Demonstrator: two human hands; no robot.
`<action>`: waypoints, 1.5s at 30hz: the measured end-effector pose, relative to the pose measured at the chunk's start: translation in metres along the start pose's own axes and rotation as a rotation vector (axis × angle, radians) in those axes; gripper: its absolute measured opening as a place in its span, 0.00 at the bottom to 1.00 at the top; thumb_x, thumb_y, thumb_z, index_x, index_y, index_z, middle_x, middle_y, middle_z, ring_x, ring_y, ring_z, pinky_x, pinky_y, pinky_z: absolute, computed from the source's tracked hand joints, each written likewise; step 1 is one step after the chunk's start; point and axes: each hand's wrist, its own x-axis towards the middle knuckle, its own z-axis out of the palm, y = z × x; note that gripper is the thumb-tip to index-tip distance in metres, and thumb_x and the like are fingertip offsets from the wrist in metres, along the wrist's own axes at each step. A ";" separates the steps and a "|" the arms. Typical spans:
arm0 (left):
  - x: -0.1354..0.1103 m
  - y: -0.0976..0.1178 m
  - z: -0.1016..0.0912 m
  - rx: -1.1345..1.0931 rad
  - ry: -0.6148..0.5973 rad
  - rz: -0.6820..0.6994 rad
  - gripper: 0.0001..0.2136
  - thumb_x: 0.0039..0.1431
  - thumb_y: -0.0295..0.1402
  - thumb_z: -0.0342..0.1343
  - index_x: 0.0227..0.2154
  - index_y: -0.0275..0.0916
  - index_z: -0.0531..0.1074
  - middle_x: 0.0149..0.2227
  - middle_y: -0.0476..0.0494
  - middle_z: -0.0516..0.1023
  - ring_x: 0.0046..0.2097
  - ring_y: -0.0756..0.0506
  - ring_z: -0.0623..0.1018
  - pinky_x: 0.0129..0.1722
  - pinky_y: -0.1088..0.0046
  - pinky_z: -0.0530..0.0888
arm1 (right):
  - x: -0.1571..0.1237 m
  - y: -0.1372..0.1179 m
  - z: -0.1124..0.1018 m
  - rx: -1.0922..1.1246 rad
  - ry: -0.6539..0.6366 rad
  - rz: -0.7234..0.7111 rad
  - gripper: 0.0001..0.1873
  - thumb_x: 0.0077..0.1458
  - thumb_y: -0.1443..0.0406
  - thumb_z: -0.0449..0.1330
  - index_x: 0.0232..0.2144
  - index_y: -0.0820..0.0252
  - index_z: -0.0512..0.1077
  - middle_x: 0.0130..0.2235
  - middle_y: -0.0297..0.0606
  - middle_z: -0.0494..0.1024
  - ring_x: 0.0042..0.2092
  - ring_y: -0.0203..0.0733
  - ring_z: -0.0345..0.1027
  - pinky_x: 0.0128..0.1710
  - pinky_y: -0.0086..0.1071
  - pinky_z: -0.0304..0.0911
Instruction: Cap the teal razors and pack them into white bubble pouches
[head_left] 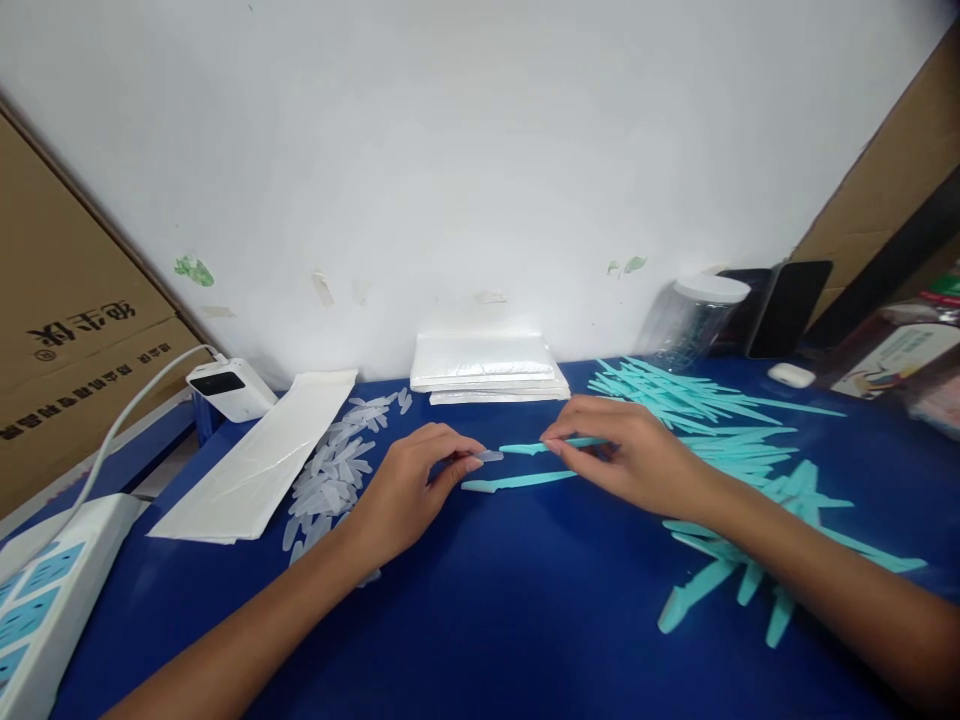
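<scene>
Between thumb and forefinger, my left hand [424, 480] pinches a small translucent blade cap [490, 456]. My right hand [619, 445] grips a turquoise eyebrow razor [525, 449] by its handle, with the blade end pointing left at the cap. A narrow gap seems to separate the two. Just below them, a second eyebrow razor [517, 482] with a pale tip lies on the blue table [480, 620]. Loose translucent caps [330, 480] are heaped left of my left hand. Beyond and beneath my right forearm spread piles of turquoise razors [675, 395].
White packets [487, 365] are stacked against the wall, and a flat white sleeve [255, 460] lies at left. A power strip [60, 600] and a white device [232, 388] with a cable stand further left. A lidded clear jar [697, 320], earbud case [791, 375] and bottle [900, 350] occupy the right.
</scene>
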 end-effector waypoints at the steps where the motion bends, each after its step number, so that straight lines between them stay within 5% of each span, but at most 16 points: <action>1: 0.000 0.000 0.000 -0.009 0.000 0.003 0.08 0.74 0.34 0.59 0.47 0.46 0.83 0.43 0.46 0.85 0.45 0.44 0.81 0.46 0.67 0.78 | 0.000 0.000 0.000 0.005 -0.012 -0.005 0.10 0.69 0.68 0.61 0.46 0.54 0.82 0.42 0.41 0.82 0.39 0.42 0.76 0.34 0.33 0.71; 14: -0.004 0.009 0.009 -0.078 0.041 -0.020 0.08 0.72 0.35 0.62 0.49 0.48 0.83 0.45 0.50 0.87 0.46 0.46 0.85 0.47 0.71 0.80 | -0.006 -0.013 0.020 0.079 -0.019 -0.068 0.12 0.74 0.66 0.59 0.52 0.54 0.81 0.44 0.41 0.80 0.38 0.39 0.75 0.37 0.32 0.68; 19: 0.003 -0.030 -0.005 0.351 0.135 0.015 0.21 0.76 0.44 0.55 0.63 0.39 0.74 0.62 0.35 0.80 0.65 0.34 0.77 0.67 0.48 0.72 | -0.001 -0.004 0.018 0.128 -0.093 0.048 0.12 0.73 0.62 0.60 0.52 0.52 0.82 0.49 0.42 0.80 0.46 0.42 0.77 0.45 0.35 0.72; 22: 0.007 -0.065 -0.017 0.624 0.062 -0.060 0.25 0.76 0.43 0.51 0.66 0.33 0.72 0.70 0.28 0.71 0.72 0.26 0.67 0.70 0.38 0.65 | 0.002 0.001 0.013 0.191 -0.176 0.120 0.12 0.73 0.60 0.61 0.50 0.51 0.83 0.52 0.41 0.81 0.48 0.43 0.78 0.46 0.35 0.73; 26: 0.008 -0.084 -0.027 0.686 -0.009 -0.101 0.24 0.76 0.42 0.49 0.60 0.29 0.78 0.64 0.25 0.78 0.67 0.24 0.73 0.67 0.38 0.68 | 0.006 0.012 -0.005 0.034 -0.061 0.110 0.13 0.72 0.57 0.60 0.46 0.53 0.84 0.47 0.42 0.85 0.48 0.48 0.79 0.49 0.41 0.73; 33: 0.011 -0.065 -0.029 0.581 -0.031 -0.026 0.12 0.73 0.36 0.54 0.45 0.41 0.84 0.48 0.40 0.88 0.51 0.35 0.83 0.55 0.52 0.78 | 0.004 0.060 -0.055 -0.453 0.112 0.252 0.17 0.71 0.57 0.57 0.42 0.59 0.83 0.43 0.45 0.87 0.42 0.52 0.80 0.42 0.42 0.71; 40: 0.009 -0.057 -0.017 0.355 -0.043 -0.049 0.14 0.70 0.36 0.57 0.55 0.41 0.76 0.44 0.42 0.84 0.45 0.38 0.82 0.46 0.58 0.79 | -0.004 0.088 -0.080 -0.652 -0.053 0.438 0.16 0.65 0.56 0.59 0.38 0.58 0.84 0.36 0.44 0.87 0.35 0.51 0.78 0.33 0.39 0.64; 45: 0.008 -0.055 -0.014 0.347 -0.087 -0.019 0.13 0.74 0.37 0.51 0.51 0.40 0.78 0.44 0.40 0.82 0.48 0.38 0.80 0.49 0.56 0.78 | -0.011 0.095 -0.085 -0.589 -0.232 0.465 0.17 0.59 0.50 0.66 0.34 0.56 0.84 0.37 0.44 0.86 0.35 0.49 0.78 0.33 0.36 0.65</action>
